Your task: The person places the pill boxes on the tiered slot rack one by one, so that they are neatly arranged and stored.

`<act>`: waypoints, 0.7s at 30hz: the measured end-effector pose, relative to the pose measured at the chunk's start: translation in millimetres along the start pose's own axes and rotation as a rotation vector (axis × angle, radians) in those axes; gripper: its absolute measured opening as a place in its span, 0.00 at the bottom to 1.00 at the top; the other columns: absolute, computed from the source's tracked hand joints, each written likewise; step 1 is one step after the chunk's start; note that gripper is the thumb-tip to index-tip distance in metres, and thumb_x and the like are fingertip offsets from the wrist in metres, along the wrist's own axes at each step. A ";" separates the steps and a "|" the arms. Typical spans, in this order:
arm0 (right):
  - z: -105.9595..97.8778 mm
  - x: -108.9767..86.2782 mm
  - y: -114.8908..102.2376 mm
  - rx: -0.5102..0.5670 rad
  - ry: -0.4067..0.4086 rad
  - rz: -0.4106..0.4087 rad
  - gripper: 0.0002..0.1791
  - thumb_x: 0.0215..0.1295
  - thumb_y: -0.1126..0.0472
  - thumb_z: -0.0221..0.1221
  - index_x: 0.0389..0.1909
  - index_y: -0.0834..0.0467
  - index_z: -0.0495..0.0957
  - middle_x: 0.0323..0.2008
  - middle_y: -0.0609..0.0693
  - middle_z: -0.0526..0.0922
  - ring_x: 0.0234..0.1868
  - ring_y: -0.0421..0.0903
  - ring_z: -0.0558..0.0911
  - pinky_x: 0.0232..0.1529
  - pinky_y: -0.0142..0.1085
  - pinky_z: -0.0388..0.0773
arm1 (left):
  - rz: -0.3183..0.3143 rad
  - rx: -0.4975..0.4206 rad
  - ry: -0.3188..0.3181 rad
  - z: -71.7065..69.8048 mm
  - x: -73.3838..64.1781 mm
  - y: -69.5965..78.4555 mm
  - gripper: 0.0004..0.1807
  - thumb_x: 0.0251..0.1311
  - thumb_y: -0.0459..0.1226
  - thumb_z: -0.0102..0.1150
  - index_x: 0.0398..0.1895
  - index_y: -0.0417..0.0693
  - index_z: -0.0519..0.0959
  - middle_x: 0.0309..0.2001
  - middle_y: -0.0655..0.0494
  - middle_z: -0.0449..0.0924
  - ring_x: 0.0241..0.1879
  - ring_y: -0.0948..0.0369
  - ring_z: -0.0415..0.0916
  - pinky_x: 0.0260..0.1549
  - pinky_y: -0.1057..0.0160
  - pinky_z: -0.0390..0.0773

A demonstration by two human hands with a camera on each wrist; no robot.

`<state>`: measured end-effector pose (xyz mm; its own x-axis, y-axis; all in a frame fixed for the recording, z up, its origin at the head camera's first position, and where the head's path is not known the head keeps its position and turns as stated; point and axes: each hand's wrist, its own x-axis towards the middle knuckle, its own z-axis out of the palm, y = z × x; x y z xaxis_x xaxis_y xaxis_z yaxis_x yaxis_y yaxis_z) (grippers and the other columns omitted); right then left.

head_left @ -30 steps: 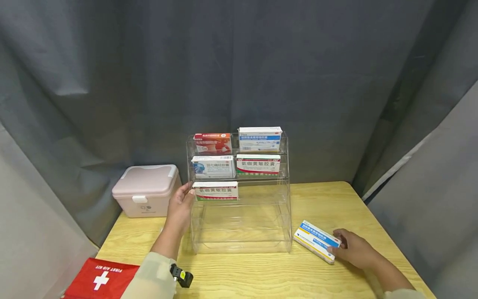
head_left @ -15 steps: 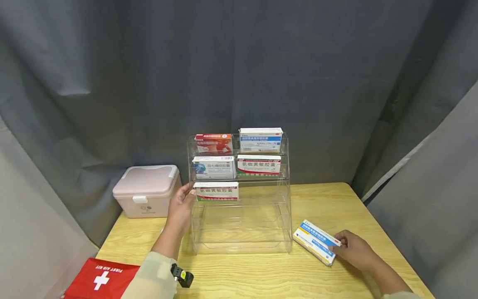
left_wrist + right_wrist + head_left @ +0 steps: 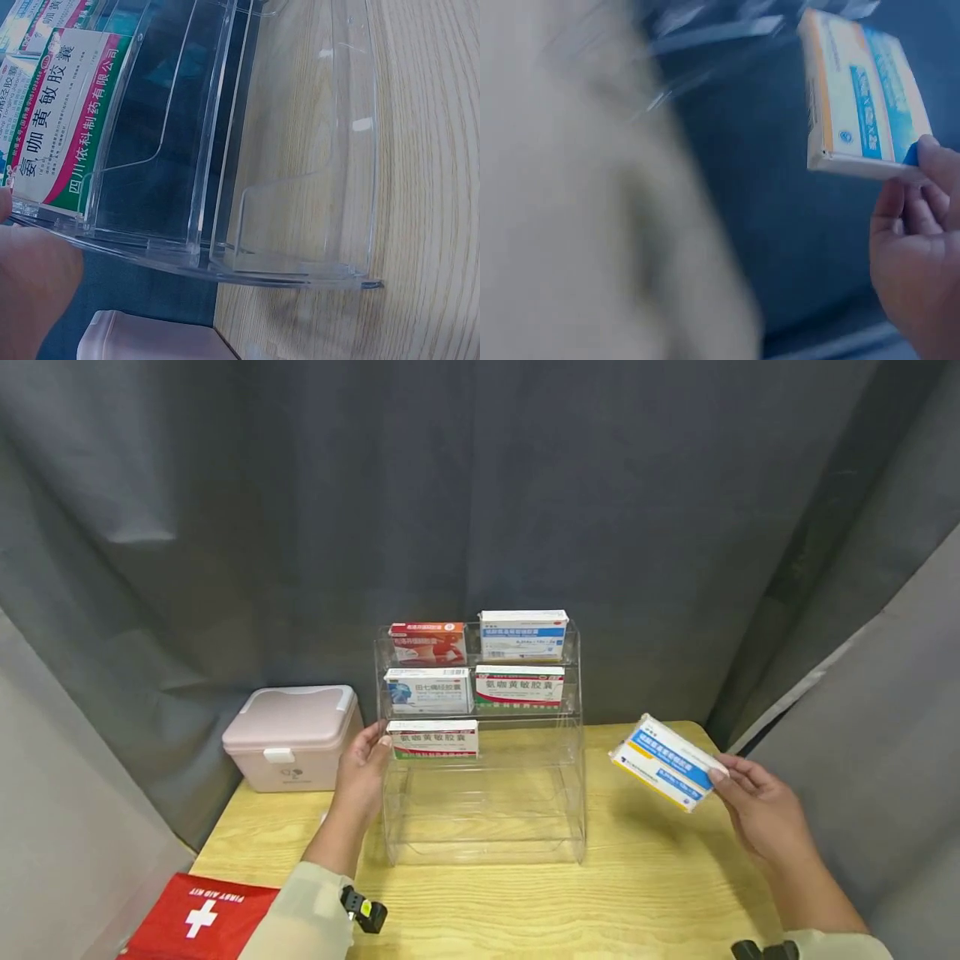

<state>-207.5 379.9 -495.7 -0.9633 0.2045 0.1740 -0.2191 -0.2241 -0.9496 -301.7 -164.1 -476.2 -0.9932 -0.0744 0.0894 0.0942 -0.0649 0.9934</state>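
Observation:
My right hand (image 3: 768, 814) pinches a white-and-blue medicine box (image 3: 670, 762) by its right end, held tilted above the table. The right wrist view shows the thumb across the medicine box's (image 3: 866, 97) printed face, with fingers beneath. My left hand (image 3: 363, 772) grips the left side of a clear acrylic display rack (image 3: 483, 852), thumb at the front. Beside that thumb, a green-and-red medicine box (image 3: 432, 741) sits on the third tier. Higher up stand a red box (image 3: 427, 645), a white-and-blue box (image 3: 522, 637), a blue-picture box (image 3: 429, 692) and another green-and-red box (image 3: 519, 687).
A pink lidded case (image 3: 292, 739) stands behind the left hand. At the front left lies a red first aid pouch (image 3: 206, 917). Grey curtains (image 3: 465, 510) hang behind the wooden table (image 3: 480, 918).
My right hand has lifted the white-and-blue medicine box off the table, moving it up and slightly right. The left hand stays on the rack's side.

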 end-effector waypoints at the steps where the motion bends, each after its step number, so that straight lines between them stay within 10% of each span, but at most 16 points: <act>1: 14.8 2.1 -10.2 0.047 -0.025 -0.050 0.14 0.78 0.74 0.61 0.56 0.56 0.84 0.44 0.44 0.91 0.46 0.35 0.89 0.51 0.22 0.87 | 0.001 0.003 0.004 -1.0 0.2 0.5 0.29 0.85 0.35 0.49 0.83 0.37 0.61 0.84 0.39 0.60 0.85 0.44 0.56 0.87 0.47 0.58; 4: 62.9 7.3 -37.9 0.004 -0.070 -0.148 0.15 0.77 0.73 0.62 0.61 0.63 0.83 0.48 0.44 0.91 0.49 0.36 0.89 0.53 0.23 0.87 | 0.004 -0.001 0.017 -3.6 0.9 0.4 0.29 0.85 0.34 0.49 0.83 0.35 0.60 0.84 0.38 0.60 0.85 0.43 0.55 0.87 0.46 0.57; 11: 149.0 21.9 -63.0 -0.466 -0.038 -0.236 0.20 0.77 0.58 0.68 0.66 0.56 0.85 0.53 0.40 0.90 0.50 0.34 0.87 0.50 0.20 0.86 | -0.015 0.002 0.007 -5.0 1.5 -2.0 0.30 0.86 0.35 0.49 0.84 0.36 0.59 0.85 0.39 0.58 0.86 0.44 0.53 0.88 0.46 0.55; 21: 186.2 49.6 -33.1 -0.643 -0.091 -0.208 0.19 0.80 0.56 0.66 0.67 0.51 0.85 0.63 0.54 0.87 0.58 0.44 0.85 0.46 0.16 0.82 | -0.013 -0.017 0.001 0.1 0.2 1.8 0.29 0.85 0.34 0.49 0.83 0.35 0.60 0.85 0.39 0.60 0.86 0.45 0.54 0.88 0.48 0.55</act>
<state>-276.9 220.1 -407.1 -0.9263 0.0951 0.3646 -0.2927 0.4276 -0.8552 -301.7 -164.2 -474.3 -0.9943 -0.0747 0.0761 0.0822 -0.0823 0.9932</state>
